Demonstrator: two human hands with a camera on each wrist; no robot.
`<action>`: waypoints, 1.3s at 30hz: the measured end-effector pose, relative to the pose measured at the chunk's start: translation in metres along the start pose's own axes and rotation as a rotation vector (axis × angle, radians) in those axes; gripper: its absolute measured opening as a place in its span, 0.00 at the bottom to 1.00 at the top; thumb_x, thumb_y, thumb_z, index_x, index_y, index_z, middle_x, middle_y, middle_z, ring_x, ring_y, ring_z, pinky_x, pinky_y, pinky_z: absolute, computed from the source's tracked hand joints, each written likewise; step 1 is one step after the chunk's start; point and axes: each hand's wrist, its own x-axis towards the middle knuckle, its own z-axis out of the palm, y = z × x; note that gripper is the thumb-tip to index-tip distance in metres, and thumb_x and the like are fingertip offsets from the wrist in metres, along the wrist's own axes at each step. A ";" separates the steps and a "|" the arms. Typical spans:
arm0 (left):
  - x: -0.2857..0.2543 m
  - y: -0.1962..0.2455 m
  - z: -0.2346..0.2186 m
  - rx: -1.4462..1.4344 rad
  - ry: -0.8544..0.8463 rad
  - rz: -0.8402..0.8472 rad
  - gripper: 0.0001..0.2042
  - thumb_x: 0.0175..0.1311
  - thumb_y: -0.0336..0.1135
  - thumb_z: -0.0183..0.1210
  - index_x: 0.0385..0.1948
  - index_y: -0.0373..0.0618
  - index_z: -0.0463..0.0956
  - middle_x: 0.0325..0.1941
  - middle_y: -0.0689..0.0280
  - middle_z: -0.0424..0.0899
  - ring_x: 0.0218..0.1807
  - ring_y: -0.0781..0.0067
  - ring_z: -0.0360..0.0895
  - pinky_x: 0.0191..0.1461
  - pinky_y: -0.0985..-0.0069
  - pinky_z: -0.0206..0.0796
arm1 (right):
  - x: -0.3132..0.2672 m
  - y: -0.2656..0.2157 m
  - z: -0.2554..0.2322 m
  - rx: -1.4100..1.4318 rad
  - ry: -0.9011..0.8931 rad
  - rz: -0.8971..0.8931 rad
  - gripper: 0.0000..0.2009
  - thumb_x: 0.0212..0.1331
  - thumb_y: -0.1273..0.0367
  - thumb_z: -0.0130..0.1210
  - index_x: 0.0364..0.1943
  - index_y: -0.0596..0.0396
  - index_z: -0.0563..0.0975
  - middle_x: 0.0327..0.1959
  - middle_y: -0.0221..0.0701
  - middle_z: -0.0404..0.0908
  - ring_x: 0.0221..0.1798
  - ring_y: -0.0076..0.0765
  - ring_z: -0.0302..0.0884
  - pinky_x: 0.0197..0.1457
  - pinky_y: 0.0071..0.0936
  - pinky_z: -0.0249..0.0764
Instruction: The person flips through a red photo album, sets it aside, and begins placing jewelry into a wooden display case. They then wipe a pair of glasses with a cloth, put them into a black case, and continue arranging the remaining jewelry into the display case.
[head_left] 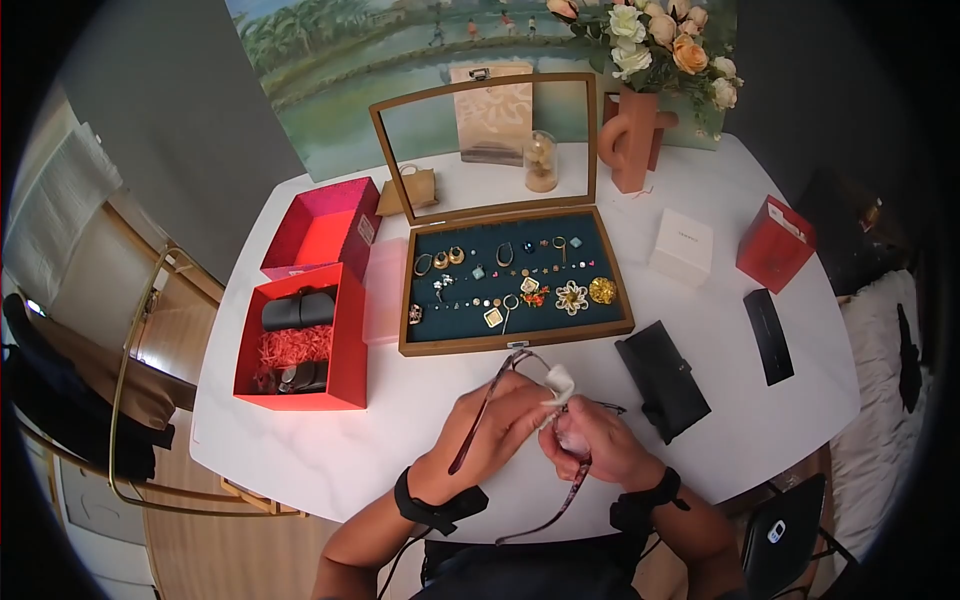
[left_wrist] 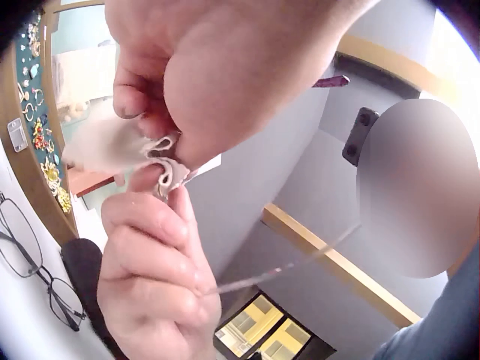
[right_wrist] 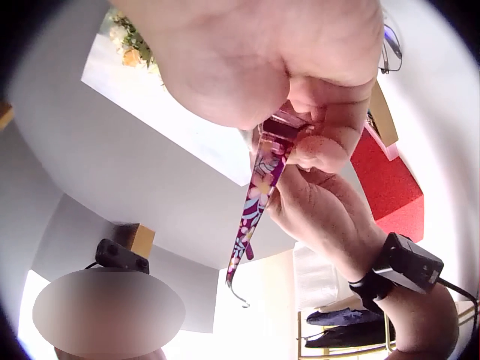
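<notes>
Both hands meet in front of the jewelry box. My right hand (head_left: 605, 445) grips a pair of eyeglasses (right_wrist: 262, 180) near a hinge; a purple floral temple sticks out below it in the right wrist view. My left hand (head_left: 490, 425) pinches a pale cleaning cloth (head_left: 560, 383), bunched up against the glasses between the two hands. The other temple (head_left: 472, 432) lies across the left hand in the head view. The lenses are mostly hidden by fingers and cloth. A second pair of eyeglasses (left_wrist: 51, 274), thin and dark-framed, rests on the table below the hands.
The open glass-lidded jewelry box (head_left: 520, 345) stands just ahead. To its left are a red box (head_left: 345, 375) with shredded paper and a pink box (head_left: 285, 225). On the right lie a black case (head_left: 662, 382), a flat black case (head_left: 768, 337), a white box (head_left: 682, 247) and a red box (head_left: 776, 245).
</notes>
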 end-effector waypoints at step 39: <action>-0.023 -0.023 -0.030 -1.445 0.016 -0.657 0.06 0.76 0.33 0.51 0.48 0.43 0.72 0.45 0.66 0.82 0.45 0.78 0.82 0.48 0.77 0.78 | -0.002 -0.006 0.000 -0.576 0.195 -0.035 0.16 0.77 0.63 0.39 0.46 0.61 0.76 0.31 0.29 0.74 0.22 0.16 0.69 0.27 0.16 0.67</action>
